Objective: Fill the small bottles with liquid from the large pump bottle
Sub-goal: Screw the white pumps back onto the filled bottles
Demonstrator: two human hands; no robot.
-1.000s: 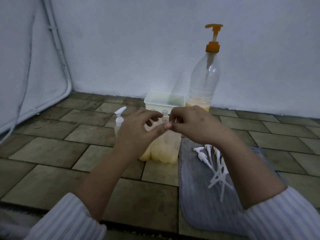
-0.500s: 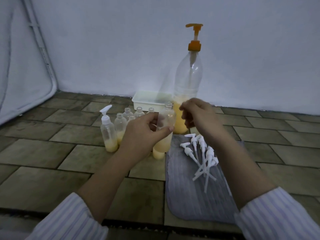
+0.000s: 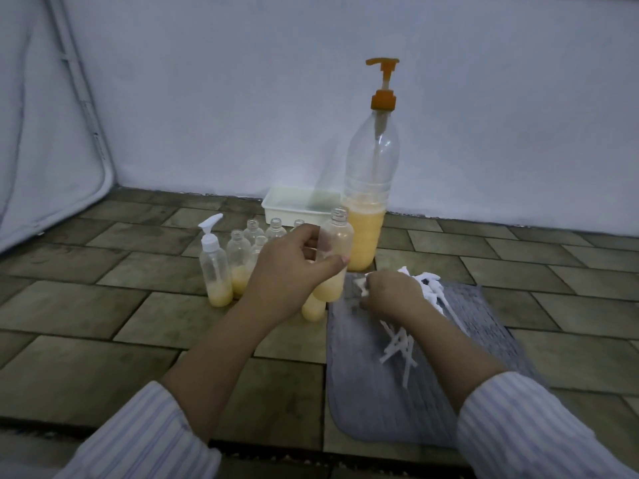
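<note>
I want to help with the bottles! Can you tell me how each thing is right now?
Large pump bottle: upright, partly full of yellow liquid, orange pump on.
Held small bottle: gripped by the left hand, open top, partly full.
Capped small bottle: upright, white pump fitted, a little liquid.
Uncapped small bottles: upright, no tops.
Loose white pumps: piled on the grey mat.
Right hand: reaching into the pumps.
White tray: on the floor.
</note>
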